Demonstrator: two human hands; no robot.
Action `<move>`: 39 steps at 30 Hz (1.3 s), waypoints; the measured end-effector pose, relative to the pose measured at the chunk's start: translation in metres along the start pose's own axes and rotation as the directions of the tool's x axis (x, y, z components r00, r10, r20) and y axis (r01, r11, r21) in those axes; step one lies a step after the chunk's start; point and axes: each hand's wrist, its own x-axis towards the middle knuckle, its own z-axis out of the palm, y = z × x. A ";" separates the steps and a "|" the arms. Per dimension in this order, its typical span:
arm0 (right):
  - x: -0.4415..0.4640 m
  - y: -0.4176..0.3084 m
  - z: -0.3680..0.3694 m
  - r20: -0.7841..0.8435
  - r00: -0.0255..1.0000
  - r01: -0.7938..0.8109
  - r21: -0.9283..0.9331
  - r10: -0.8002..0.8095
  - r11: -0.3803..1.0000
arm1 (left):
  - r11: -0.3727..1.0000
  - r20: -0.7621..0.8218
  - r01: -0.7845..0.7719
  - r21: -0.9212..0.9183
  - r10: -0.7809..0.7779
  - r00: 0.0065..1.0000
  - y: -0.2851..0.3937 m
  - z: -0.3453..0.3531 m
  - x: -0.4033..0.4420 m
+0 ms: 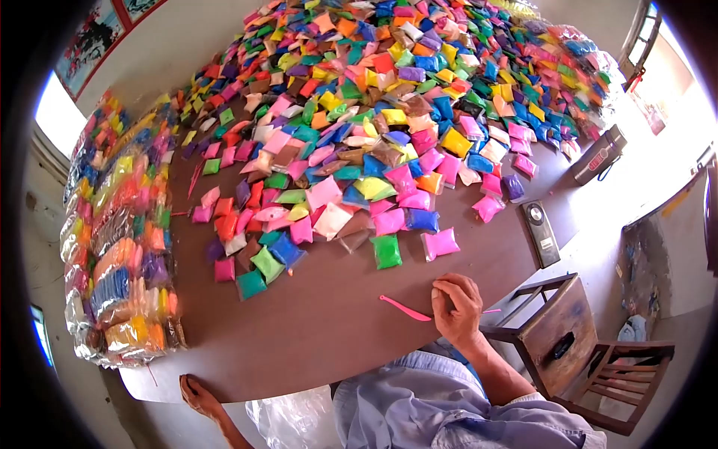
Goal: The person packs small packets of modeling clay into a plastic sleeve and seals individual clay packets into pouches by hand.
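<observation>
My right hand [458,308] rests on the brown table with its fingers curled in; what they hold, if anything, is hidden. Just left of it lies a pink plastic modelling knife [405,308], its lower end close to my fingers. A thin pink tip [491,310] shows on the other side of the hand. Down at the table's near left edge is my left hand [198,394], fingers bent round, their contents not visible. Small bags of coloured clay [386,251] lie ahead of my hands, a green one and a pink one [440,244] nearest.
A huge heap of coloured packets [359,142] covers the far table [321,314]. Large clear bags of packets [123,254] stack up at left. On the right are a flask [600,155], a grey device [541,233] and a wooden chair [557,337]. Clear plastic [292,415] hangs below the edge.
</observation>
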 end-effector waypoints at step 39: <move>-0.001 -0.004 0.000 0.024 1.000 -0.016 -0.005 0.016 1.000 | 0.990 -0.089 -0.030 -0.137 0.017 0.996 0.013 0.000 -0.010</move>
